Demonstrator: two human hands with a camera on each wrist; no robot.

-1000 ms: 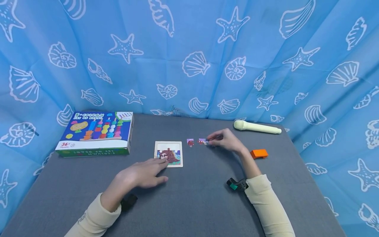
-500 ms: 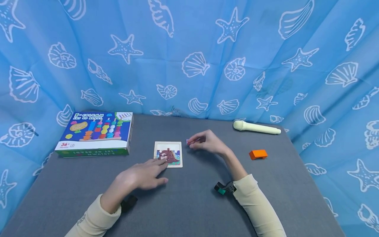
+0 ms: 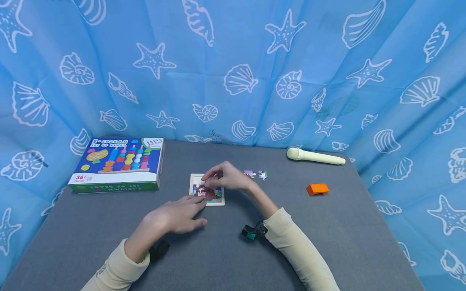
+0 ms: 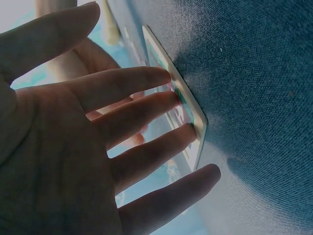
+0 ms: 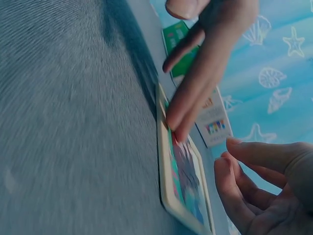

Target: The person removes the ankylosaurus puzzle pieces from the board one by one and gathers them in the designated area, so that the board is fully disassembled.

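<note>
A square jigsaw puzzle tray [image 3: 223, 197] with a pale rim lies on the grey table, its lower part filled with a brown-haired figure picture. My left hand [image 3: 178, 214] rests straight fingertips on the tray's lower edge; the left wrist view shows these fingers [image 4: 142, 115] spread against it. Over the tray's upper part, my right hand [image 3: 228, 177] pinches with thumb and fingers. The small puzzle piece it holds is almost wholly hidden by the fingers. In the right wrist view the right hand [image 5: 274, 191] is just above the tray rim [image 5: 166, 176].
Two loose puzzle pieces, one purple [image 3: 249, 173] and one whitish [image 3: 263, 175], lie right of the tray. Farther off are a bead-set box [image 3: 116, 163], a cream microphone-shaped stick [image 3: 316, 156] and an orange arched block [image 3: 318, 189]. A blue shell-print curtain [image 3: 233, 81] stands behind.
My right hand has moved left from the loose pieces to the tray, taking the nearest puzzle piece from the table on the way. My left hand has stayed on the tray.
</note>
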